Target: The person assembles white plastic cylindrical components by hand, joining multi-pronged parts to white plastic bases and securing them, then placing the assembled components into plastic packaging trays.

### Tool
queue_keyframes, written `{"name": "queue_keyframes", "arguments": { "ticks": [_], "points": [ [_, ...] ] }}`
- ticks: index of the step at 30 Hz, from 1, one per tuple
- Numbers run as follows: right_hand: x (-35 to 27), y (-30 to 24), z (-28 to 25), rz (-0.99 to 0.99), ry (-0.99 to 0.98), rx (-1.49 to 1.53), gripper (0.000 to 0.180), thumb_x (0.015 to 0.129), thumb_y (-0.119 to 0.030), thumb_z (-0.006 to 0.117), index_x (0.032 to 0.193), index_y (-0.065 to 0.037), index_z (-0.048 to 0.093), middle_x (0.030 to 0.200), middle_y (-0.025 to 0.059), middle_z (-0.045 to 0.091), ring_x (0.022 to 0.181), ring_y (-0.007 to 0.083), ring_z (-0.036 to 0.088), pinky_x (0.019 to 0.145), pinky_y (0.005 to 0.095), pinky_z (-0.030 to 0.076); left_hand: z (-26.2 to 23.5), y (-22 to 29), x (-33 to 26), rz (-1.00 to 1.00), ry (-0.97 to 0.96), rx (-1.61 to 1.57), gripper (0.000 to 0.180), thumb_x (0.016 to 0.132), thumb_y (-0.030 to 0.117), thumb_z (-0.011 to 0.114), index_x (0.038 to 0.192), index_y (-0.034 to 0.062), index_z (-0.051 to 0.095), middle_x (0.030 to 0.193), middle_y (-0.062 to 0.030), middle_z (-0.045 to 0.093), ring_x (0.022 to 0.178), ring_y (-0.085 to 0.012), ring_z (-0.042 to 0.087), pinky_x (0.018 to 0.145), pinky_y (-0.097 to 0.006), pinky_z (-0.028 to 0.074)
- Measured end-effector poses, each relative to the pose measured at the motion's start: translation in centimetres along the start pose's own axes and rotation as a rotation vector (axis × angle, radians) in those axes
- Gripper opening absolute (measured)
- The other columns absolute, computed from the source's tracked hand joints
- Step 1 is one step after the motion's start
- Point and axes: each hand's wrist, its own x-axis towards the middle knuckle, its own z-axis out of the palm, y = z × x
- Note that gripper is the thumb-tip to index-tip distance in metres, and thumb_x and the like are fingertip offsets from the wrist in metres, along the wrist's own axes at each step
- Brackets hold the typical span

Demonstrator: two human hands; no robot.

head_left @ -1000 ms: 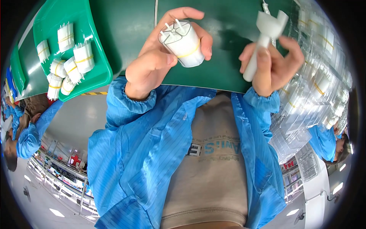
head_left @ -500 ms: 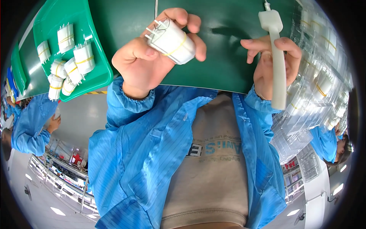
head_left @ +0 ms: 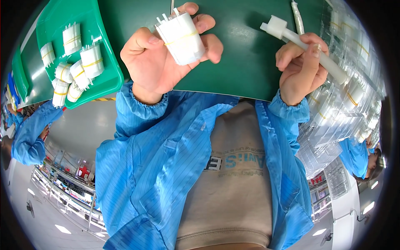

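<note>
My left hand [head_left: 150, 66] is closed round a bundle of white plastic pieces [head_left: 183, 41] bound by a yellow rubber band. Thin prongs stick out of the bundle's top end. Over the right part of the table, my right hand [head_left: 301, 71] grips the handle of a white plastic mallet-like tool [head_left: 333, 68]. Its blocky head points to the upper left, toward the bundle but well apart from it. A thin whitish stick [head_left: 297, 18] shows just beyond the right hand.
At the left, a green tray [head_left: 111, 79] holds several banded white bundles [head_left: 92, 60]. Stacked clear plastic trays [head_left: 329, 125] with more bundles crowd the right side of the green table [head_left: 241, 81]. A co-worker's blue sleeve [head_left: 31, 135] is at far left, another person [head_left: 354, 156] at far right.
The mallet-like tool has swung from near upright to a slant, its head now further left. The bundle has shifted slightly up and left and stands more upright. A co-worker's arm at left has moved.
</note>
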Motion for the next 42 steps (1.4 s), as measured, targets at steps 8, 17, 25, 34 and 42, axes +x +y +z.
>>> {"name": "queue_keyframes", "arguments": {
  "ticks": [8, 17, 25, 34, 42],
  "points": [
    [-0.5, 0.5, -0.5, -0.04, -0.061, 0.074, 0.029, 0.103, -0.02, 0.058, 0.094, 0.006, 0.066, 0.071, 0.0101, 0.067, 0.046, 0.0081, 0.048, 0.045, 0.0238, 0.037, -9.0, 1.5, 5.4, -0.033, -0.892, 0.075, 0.057, 0.082, 0.032, 0.049, 0.128, -0.0016, 0.049, 0.104, -0.0182, 0.053, 0.089, -0.0373, 0.056, 0.088, -0.049, 0.043],
    [-0.9, 1.5, -1.5, -0.196, -0.058, 0.0, 0.034, 0.099, -0.023, 0.065, 0.082, 0.006, 0.069, 0.076, 0.0135, 0.071, 0.049, 0.0085, 0.049, 0.047, 0.025, 0.038, -7.7, 1.0, 4.9, -0.016, -0.83, 0.128, 0.075, 0.084, 0.034, 0.049, 0.148, -0.0041, 0.039, 0.114, -0.0152, 0.052, 0.094, -0.0313, 0.051, 0.088, -0.043, 0.043],
    [0.4, 1.4, -2.0, -0.546, -0.12, -0.122, 0.045, 0.099, -0.03, 0.056, 0.066, 0.0, 0.066, 0.062, 0.007, 0.052, 0.059, 0.0185, 0.048, 0.054, 0.0313, 0.039, 0.3, -0.5, -0.1, 0.028, -0.047, 0.283, 0.081, 0.082, 0.037, 0.059, 0.149, -0.0041, 0.037, 0.118, -0.0179, 0.05, 0.102, -0.034, 0.054, 0.091, -0.042, 0.044],
    [-0.2, 0.4, -2.9, -0.07, -0.315, 0.631, 0.052, 0.107, -0.05, 0.04, 0.105, -0.002, 0.061, 0.063, 0.0035, 0.041, 0.053, 0.0142, 0.041, 0.046, 0.0308, 0.031, -1.5, -1.9, 0.2, 0.452, -0.027, 1.167, 0.06, 0.083, 0.007, 0.072, 0.138, 0.0016, 0.049, 0.131, -0.013, 0.06, 0.103, -0.0273, 0.066, 0.098, -0.038, 0.048],
    [0.2, -3.7, -2.4, -0.253, -0.488, 0.507, 0.054, 0.107, -0.055, 0.036, 0.129, -0.011, 0.059, 0.068, -0.0013, 0.041, 0.056, 0.0107, 0.032, 0.051, 0.0265, 0.028, -2.3, -2.4, 0.0, 0.59, -0.191, 1.767, 0.054, 0.081, 0.006, 0.08, 0.129, 0.0103, 0.057, 0.125, -0.0071, 0.071, 0.117, -0.0244, 0.067, 0.114, -0.052, 0.037]
  ]
}}
